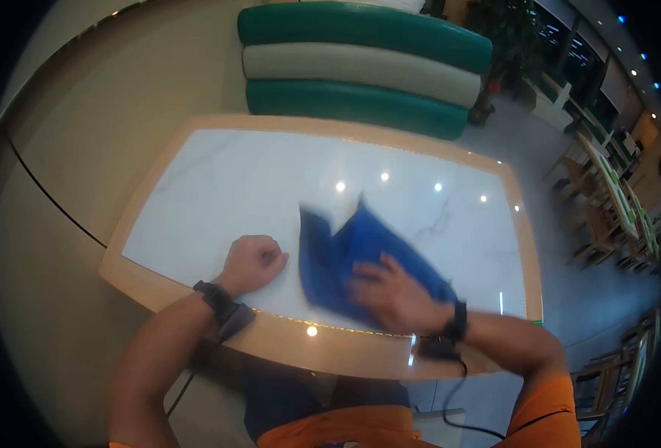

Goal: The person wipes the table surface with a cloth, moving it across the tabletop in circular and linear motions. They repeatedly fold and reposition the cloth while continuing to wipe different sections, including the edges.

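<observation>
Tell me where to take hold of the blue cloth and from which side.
Pinch the blue cloth by its far-left corner, probably best coming from the left: that corner juts out uncovered on the side facing the left hand, while the right hand covers the near part.

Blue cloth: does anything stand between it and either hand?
Nothing visible does. The right hand lies over the blue cloth, its fingers blurred. The left hand, curled, is apart from it on the other side; only white tabletop shows in the gap.
</observation>
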Motion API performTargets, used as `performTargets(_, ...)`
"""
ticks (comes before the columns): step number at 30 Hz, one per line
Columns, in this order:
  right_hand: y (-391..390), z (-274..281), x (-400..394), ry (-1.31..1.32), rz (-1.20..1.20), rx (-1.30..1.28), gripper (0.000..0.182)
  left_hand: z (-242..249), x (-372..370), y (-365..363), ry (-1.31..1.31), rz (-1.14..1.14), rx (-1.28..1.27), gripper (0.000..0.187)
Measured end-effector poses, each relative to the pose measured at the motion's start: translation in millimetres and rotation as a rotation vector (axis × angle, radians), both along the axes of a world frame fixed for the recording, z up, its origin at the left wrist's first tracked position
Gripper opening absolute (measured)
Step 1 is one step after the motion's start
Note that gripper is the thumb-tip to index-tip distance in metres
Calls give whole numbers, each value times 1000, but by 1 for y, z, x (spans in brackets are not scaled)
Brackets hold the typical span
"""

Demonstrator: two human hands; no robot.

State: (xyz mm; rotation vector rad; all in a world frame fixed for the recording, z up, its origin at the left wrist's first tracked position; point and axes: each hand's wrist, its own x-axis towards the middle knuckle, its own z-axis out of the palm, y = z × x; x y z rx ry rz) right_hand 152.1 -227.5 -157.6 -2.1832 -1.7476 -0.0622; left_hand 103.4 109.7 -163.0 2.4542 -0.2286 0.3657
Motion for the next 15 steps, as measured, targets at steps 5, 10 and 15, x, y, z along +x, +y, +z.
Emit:
performTargets(5, -29, 21, -86, 68, 157, -201, 38, 4, -2, 0, 46, 6, -76, 20)
performTargets(10, -40, 20, -80, 175, 245, -233, 43, 7, -1, -4, 52, -9, -119, 21)
performTargets(15, -4, 9, 30, 147, -15, 37, 45, 1, -1, 1, 65, -36, -180, 21)
